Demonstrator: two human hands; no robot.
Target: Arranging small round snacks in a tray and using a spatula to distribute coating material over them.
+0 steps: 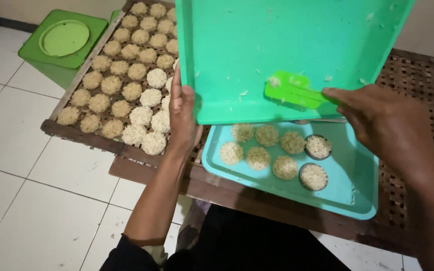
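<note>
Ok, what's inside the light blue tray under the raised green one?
The light blue tray holds seven round rice cakes, two in dark ring moulds. Its far edge is hidden behind the raised green tray.

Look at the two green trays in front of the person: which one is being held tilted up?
The darker green tray, gripped at its edge by the left hand. The paler tray lies flat beneath it, holding round rice cakes.

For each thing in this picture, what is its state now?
Green tray: tilted up, held at its left edge by the left hand.
Green scraper: against the tray, held by the right hand.
Turquoise tray: flat, partly filled with rice cakes.
Wooden rack: full.
</note>
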